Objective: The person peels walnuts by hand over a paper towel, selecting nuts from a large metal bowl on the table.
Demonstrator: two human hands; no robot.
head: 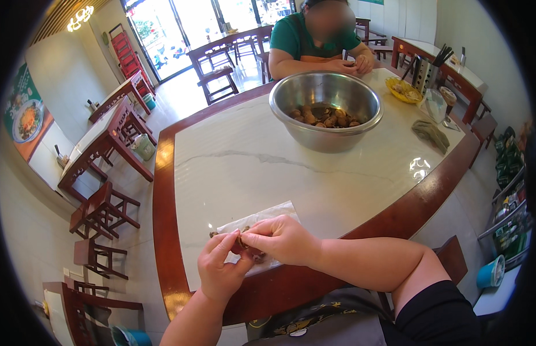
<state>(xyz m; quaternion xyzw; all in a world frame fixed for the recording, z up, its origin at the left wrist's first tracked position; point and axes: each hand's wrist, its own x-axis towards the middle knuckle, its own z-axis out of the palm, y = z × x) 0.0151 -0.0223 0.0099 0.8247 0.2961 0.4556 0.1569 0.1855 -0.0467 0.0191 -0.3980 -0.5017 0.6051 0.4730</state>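
Observation:
My left hand [221, 263] and my right hand [282, 240] meet over the near edge of the table. Pinched between both sets of fingertips is a small brown piece, apparently walnut [240, 242], mostly covered by the fingers. Beneath them a white paper napkin [274, 211] lies flat, with brown fragments [260, 258] on it that look like shell bits. Another small brown piece [213, 234] rests just left of the napkin. Farther off, a large stainless steel bowl [326, 140] contains several whole walnuts [309, 117] and darker bits.
Across the marble-topped table [233, 181] sits a person in a green shirt [287, 36], hands together around a small brown thing. At the right stand a yellow basket [404, 96], a perforated chopstick holder [425, 75], a clear plastic bag [432, 106] and grey-green gloves [430, 134].

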